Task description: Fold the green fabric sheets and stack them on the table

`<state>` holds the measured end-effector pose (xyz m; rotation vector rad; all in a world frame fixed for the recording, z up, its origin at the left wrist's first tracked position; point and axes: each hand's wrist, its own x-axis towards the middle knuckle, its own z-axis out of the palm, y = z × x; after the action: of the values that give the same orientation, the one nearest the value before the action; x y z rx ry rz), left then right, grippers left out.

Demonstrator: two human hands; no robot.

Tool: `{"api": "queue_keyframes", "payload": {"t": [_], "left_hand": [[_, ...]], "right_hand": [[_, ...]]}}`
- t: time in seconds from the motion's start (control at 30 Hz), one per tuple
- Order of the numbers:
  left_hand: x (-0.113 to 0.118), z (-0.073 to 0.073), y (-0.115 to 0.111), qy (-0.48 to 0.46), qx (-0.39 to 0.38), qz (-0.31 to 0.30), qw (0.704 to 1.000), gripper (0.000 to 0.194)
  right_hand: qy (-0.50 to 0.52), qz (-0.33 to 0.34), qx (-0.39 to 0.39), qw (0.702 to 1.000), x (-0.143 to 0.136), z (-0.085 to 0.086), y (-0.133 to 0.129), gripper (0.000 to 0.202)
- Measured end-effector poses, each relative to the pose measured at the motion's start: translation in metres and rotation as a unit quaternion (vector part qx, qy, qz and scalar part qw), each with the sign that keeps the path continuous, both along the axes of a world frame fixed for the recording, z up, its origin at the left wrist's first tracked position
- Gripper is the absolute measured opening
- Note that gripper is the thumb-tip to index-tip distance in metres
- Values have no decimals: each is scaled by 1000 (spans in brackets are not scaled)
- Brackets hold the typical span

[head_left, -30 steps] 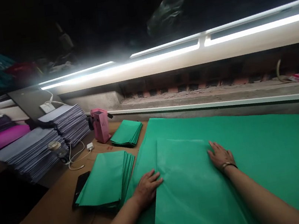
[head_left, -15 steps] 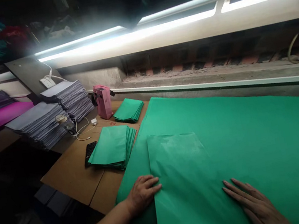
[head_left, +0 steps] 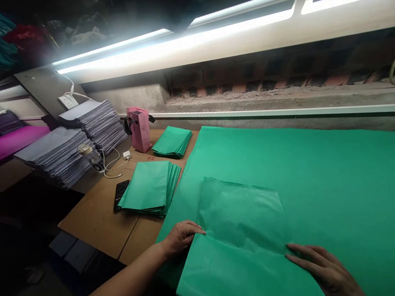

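Note:
A long green sheet (head_left: 241, 215) lies on a much larger green sheet (head_left: 320, 174) that covers the work surface. Its near part is raised and bent across the middle. My left hand (head_left: 183, 236) pinches the long sheet's left edge at the bend, fingers pressed together. On the right edge, my right hand (head_left: 321, 265) holds the same sheet, with the fingertips at the bend and the thumb hidden.
Folded green sheets (head_left: 149, 187) partly cover a black phone (head_left: 121, 194) on brown cardboard (head_left: 98, 217). Behind them are another green stack (head_left: 172, 141), a pink box (head_left: 140, 129), a white cable, a clear bottle (head_left: 89, 155) and grey stacks (head_left: 55, 152).
The long green sheet has turned slightly and its near part has lifted into a bend. My left hand has closed on its edge; my right hand has moved a little left and gripped it.

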<state>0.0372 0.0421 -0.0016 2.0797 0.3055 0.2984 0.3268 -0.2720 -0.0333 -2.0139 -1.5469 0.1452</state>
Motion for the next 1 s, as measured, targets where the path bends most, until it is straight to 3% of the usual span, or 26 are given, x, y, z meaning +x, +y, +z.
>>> {"api": "queue_keyframes", "payload": {"t": [0.1,0.23,0.4,0.63,0.7,0.77,0.83,0.9,1.0], "left_hand": [[14,9,6,89,-110,67,988,48],[40,22,18,192,-220,139,946,57],[60,32,24,270,-220,200,916,52],[60,28,26,279,-195,211,916,37],[62,26,32,279,-135,211,927,31],[69,25,39,231,-6,216,949,22],[83,26,46,146,144,196,959,27],[101,25,51,94,254,126,954,41],[127,19,55,137,324,-3,936,54]], "right_hand": [[132,-80,-29,988,-2,7,10,39],[226,-180,-141,947,-2,21,29,51],[230,-235,-198,924,-9,33,42,51],[155,-253,-215,930,-19,40,49,43],[142,-252,-217,932,-19,37,49,42],[132,-252,-220,933,-18,33,48,41],[127,-255,-224,932,-17,31,48,41],[122,-258,-228,931,-17,31,48,40],[113,-255,-235,931,-19,33,51,40]]}}
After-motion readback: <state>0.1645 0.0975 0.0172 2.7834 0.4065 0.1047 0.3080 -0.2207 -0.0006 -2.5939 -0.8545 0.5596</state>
